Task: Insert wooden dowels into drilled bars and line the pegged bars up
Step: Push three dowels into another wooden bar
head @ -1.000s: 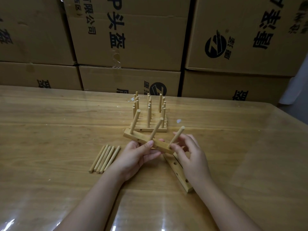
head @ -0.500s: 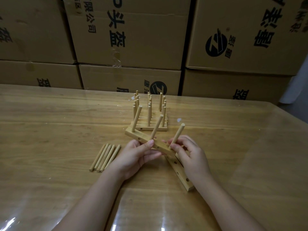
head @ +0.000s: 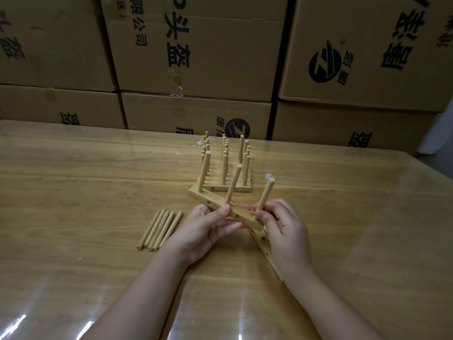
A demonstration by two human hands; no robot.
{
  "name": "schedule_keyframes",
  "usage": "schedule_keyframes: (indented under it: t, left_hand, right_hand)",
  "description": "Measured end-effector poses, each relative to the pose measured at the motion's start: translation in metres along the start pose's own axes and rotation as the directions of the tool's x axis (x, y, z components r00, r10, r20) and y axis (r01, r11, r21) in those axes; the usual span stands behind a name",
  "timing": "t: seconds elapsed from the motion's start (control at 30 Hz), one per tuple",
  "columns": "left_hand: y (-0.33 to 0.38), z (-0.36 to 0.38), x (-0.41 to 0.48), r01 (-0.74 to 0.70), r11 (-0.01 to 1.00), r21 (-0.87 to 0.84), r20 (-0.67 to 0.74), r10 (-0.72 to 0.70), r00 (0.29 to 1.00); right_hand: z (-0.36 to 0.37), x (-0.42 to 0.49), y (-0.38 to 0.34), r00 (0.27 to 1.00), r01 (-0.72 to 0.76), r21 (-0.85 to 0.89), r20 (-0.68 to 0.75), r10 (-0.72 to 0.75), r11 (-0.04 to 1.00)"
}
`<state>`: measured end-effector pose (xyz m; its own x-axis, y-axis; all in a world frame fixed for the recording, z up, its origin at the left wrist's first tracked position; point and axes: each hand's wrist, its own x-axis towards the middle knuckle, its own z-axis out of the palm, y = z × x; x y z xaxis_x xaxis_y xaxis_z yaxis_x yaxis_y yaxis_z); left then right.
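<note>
My left hand (head: 206,229) grips a drilled wooden bar (head: 213,200), held tilted above the table, with two dowels standing in its left and middle holes. At the bar's right end my right hand (head: 285,224) pinches a third dowel (head: 266,194) near its base, its foot at the end hole. Under my right hand a second drilled bar (head: 266,246) lies on the table without dowels. Behind the held bar, several pegged bars (head: 226,179) stand side by side in a block. Several loose dowels (head: 160,229) lie together left of my left hand.
The wooden table (head: 85,192) is covered by a clear glossy sheet. Stacked cardboard boxes (head: 196,57) form a wall along its far edge. A small white scrap (head: 269,176) lies right of the pegged block.
The third dowel has tilted more upright at the bar's right end, and my right hand's fingers have slid down to its base. My left hand has kept its grip on the bar.
</note>
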<state>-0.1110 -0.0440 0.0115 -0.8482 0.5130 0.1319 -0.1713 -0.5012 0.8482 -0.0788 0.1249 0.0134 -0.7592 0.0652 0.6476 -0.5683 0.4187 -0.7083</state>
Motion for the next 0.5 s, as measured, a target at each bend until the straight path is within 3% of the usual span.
schedule_keyframes:
  t: [0.23, 0.5]
  left_hand:
    - [-0.0018, -0.0012, 0.0005, -0.005, 1.0, -0.024, -0.035, 0.004, 0.999]
    - [-0.0038, -0.0021, 0.0019, -0.021, 1.0, -0.012, -0.081, 0.02, 0.996]
  right_hand:
    - [0.0053, -0.0032, -0.0008, 0.998, 0.006, -0.027, -0.063, -0.008, 1.0]
    - [0.0095, -0.0027, -0.0027, 0.993, 0.003, -0.202, -0.112, -0.027, 0.979]
